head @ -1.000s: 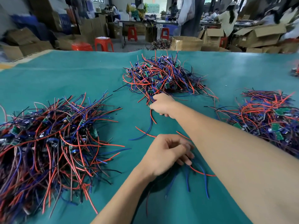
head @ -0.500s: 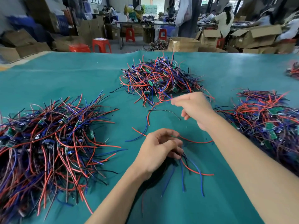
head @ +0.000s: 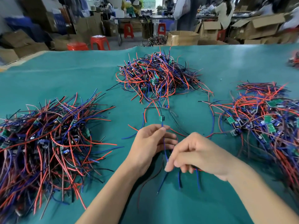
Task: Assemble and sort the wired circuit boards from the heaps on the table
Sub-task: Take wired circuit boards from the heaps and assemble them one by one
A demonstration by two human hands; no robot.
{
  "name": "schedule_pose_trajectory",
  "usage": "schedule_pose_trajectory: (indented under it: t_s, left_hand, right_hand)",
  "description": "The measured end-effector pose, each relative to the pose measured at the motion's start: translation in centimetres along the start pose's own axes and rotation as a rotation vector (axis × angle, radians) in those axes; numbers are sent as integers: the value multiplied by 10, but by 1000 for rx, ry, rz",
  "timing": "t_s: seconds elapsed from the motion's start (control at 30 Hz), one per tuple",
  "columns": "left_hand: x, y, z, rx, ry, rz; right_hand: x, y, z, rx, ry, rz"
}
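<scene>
**Blue wire between both hands**

My left hand (head: 151,143) pinches a blue wire (head: 164,147) between thumb and forefinger, the other fingers spread loosely behind it. Just above that pinch the wire climbs to a small green board (head: 161,118), which hangs clear of my fingertips with black and red leads trailing off beyond it toward the far heap (head: 159,75).

My right hand (head: 196,156) sits just right of the left, knuckles up, fingers curled downward. Its forefinger and thumb close on the same blue wire lower down (the tips are blurred, so the exact grip is hard to read). Below those fingers three blue wire ends hang over the green mat (head: 186,207), and a dark lead curves away beneath my left wrist.

Left of my left hand lies a big heap (head: 48,136) of red, blue and black wires with boards buried in it. Right of my right hand spreads another heap (head: 265,123), green boards showing on top. Both are well apart from my fingers.

Past the mat's far edge stand red stools (head: 99,42) and cardboard boxes (head: 182,38).
</scene>
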State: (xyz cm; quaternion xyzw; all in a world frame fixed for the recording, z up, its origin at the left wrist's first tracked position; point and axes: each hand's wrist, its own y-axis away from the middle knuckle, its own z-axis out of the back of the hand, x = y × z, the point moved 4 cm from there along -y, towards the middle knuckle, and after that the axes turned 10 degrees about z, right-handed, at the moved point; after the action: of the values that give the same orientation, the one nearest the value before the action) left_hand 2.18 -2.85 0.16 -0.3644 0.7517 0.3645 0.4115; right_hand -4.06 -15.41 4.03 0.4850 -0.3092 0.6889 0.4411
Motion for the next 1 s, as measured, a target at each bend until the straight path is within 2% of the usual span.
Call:
schedule_pose_trajectory:
  t_s: [0.07,0.2,0.27,0.43,0.57,0.67,0.83,0.93,1.0]
  left_hand:
    - [-1,1,-1,20,-33,-15]
    - [-2,6,-5,53,-140,-37]
    - [0,8,-9,83,-232,-43]
    - [3,11,-15,152,-402,-33]
    - [0,13,-15,155,-330,-48]
    - [-2,13,-13,171,-292,-71]
    - [-2,13,-10,172,-346,-105]
    - [-3,12,-11,181,-313,-88]
    - [-2,11,-10,172,-276,-65]
  right_hand:
    - [-5,-2,3,-54,-18,2]
    - [-20,0,36,-565,-49,-26]
    - [-27,0,40,-696,-189,-44]
    - [-29,-4,32,-636,-499,-38]
    - [-26,-3,35,-674,-579,83]
    - [-24,-6,25,-742,-390,136]
    - [-17,-6,13,-783,244,217]
    - [-11,-8,10,-719,399,284]
    - [-10,-8,8,-715,392,298]
